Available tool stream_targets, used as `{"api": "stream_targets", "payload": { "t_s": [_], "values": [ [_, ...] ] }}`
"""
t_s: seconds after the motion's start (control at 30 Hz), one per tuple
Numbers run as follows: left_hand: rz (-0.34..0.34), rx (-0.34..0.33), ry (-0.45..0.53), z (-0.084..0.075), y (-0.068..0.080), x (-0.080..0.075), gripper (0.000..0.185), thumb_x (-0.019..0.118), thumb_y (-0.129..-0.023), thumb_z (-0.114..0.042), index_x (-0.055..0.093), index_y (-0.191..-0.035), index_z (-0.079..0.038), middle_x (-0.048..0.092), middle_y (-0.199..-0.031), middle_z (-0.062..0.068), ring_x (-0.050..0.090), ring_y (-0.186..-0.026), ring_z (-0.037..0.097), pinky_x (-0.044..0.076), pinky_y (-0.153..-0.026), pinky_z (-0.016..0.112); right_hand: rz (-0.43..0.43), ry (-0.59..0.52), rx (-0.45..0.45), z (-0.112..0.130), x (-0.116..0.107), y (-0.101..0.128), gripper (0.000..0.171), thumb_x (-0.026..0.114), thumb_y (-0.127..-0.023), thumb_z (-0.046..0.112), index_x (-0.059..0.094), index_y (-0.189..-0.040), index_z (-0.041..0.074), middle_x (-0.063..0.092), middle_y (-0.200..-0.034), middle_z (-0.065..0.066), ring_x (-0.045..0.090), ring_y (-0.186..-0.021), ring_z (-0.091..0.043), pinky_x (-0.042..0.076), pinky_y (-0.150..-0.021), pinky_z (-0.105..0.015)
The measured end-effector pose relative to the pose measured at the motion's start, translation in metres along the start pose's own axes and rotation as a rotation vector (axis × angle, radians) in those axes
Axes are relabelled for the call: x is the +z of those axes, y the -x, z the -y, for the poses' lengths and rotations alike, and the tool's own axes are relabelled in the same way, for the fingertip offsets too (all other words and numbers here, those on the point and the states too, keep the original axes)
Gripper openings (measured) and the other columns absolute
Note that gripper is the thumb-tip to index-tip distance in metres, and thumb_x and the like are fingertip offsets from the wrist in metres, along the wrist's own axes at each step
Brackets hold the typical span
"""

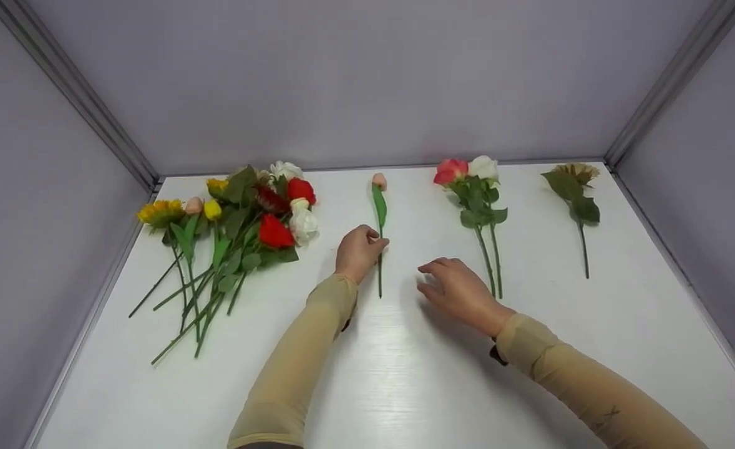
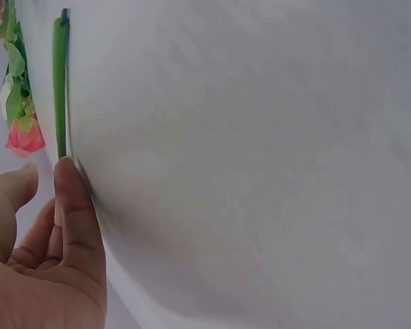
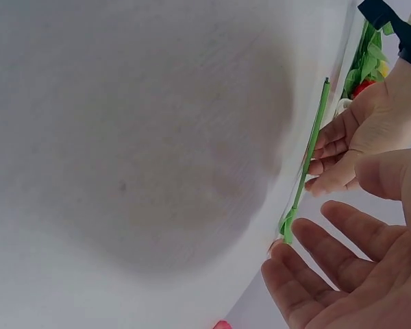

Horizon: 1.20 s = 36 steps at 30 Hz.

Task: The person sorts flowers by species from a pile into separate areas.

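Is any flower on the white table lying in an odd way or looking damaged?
Mostly tidy. The flower at far right looks brownish and wilted beside the fresh pair of roses. The pile at left lies crossed and tangled. The left hand touches the single bud's stem.

peach tulip – green stem; white table.

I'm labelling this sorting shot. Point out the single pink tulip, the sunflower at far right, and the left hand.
pink tulip (image 1: 379,181), head view, on its bud.
sunflower (image 1: 578,171), head view, on its bloom.
left hand (image 1: 359,252), head view, on its back.
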<state>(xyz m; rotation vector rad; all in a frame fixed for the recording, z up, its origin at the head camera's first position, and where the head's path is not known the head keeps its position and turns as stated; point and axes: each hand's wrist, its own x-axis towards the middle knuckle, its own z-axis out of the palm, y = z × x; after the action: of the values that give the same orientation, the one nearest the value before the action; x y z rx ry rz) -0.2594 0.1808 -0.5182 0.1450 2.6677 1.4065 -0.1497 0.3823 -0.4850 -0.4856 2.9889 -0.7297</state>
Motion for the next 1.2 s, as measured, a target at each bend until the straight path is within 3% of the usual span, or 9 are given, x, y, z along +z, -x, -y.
{"api": "stream_targets", "payload": {
  "t_s": [0.17, 0.33, 0.5, 0.67, 0.87, 1.07, 1.2],
  "values": [
    [0.007, 0.08, -0.049, -0.005, 0.008, -0.009, 0.033, 0.07, -0.099, -0.028, 0.068, -0.123, -0.005, 0.065, -0.095, 0.004, 0.06, -0.081, 0.017, 0.051, -0.072, 0.032, 0.014, 0.052, -0.014, 0.003, 0.004, -0.002, 0.037, 0.07, -0.099, 0.025, 0.068, -0.127, 0.001, 0.067, -0.124, -0.015, 0.058, -0.121, -0.037, 0.047, -0.103, -0.048],
    [-0.012, 0.18, -0.079, -0.013, 0.016, -0.025, 0.039, 0.069, -0.1, -0.031, 0.066, -0.13, -0.007, 0.065, -0.111, 0.007, 0.063, -0.099, 0.022, 0.053, -0.083, 0.036, 0.012, 0.095, -0.039, 0.005, 0.006, -0.005, 0.04, 0.07, -0.099, 0.025, 0.065, -0.13, 0.0, 0.065, -0.129, -0.017, 0.056, -0.125, -0.038, 0.045, -0.107, -0.049],
    [-0.069, 0.269, -0.152, -0.014, 0.026, -0.049, 0.038, 0.07, -0.099, -0.035, 0.068, -0.13, -0.013, 0.065, -0.123, 0.004, 0.059, -0.114, 0.023, 0.051, -0.095, 0.036, 0.0, 0.13, -0.074, 0.009, 0.008, -0.007, 0.046, 0.071, -0.099, 0.026, 0.061, -0.135, -0.001, 0.06, -0.135, -0.02, 0.052, -0.129, -0.04, 0.041, -0.11, -0.051],
    [-0.133, 0.28, -0.227, -0.001, 0.036, -0.081, 0.036, 0.07, -0.099, -0.037, 0.07, -0.129, -0.016, 0.064, -0.128, 0.002, 0.055, -0.12, 0.022, 0.048, -0.101, 0.039, -0.003, 0.149, -0.104, 0.014, 0.011, -0.009, 0.048, 0.07, -0.099, 0.027, 0.06, -0.138, 0.0, 0.058, -0.139, -0.021, 0.049, -0.133, -0.041, 0.04, -0.111, -0.053],
    [-0.222, 0.186, -0.188, 0.035, 0.04, -0.136, 0.035, 0.066, -0.102, -0.037, 0.069, -0.128, -0.014, 0.062, -0.13, 0.005, 0.053, -0.121, 0.025, 0.047, -0.101, 0.044, 0.011, 0.133, -0.138, 0.028, 0.019, -0.011, 0.05, 0.069, -0.1, 0.029, 0.059, -0.14, 0.001, 0.057, -0.142, -0.02, 0.047, -0.136, -0.04, 0.038, -0.113, -0.052],
    [-0.417, 0.028, -0.195, 0.096, 0.052, -0.202, 0.032, 0.062, -0.104, -0.03, 0.071, -0.126, -0.009, 0.066, -0.123, 0.011, 0.058, -0.114, 0.031, 0.049, -0.093, 0.051, 0.041, 0.113, -0.228, 0.057, 0.033, -0.014, 0.05, 0.066, -0.101, 0.033, 0.058, -0.141, 0.003, 0.056, -0.144, -0.018, 0.046, -0.138, -0.038, 0.036, -0.115, -0.049],
    [-0.474, -0.129, -0.239, 0.135, 0.07, -0.236, 0.035, 0.059, -0.105, -0.025, 0.068, -0.13, -0.003, 0.067, -0.122, 0.019, 0.061, -0.109, 0.039, 0.05, -0.087, 0.056, 0.097, 0.119, -0.298, 0.083, 0.041, -0.016, 0.052, 0.064, -0.103, 0.034, 0.055, -0.145, 0.006, 0.052, -0.148, -0.015, 0.042, -0.142, -0.036, 0.032, -0.119, -0.045]
  ]
}}
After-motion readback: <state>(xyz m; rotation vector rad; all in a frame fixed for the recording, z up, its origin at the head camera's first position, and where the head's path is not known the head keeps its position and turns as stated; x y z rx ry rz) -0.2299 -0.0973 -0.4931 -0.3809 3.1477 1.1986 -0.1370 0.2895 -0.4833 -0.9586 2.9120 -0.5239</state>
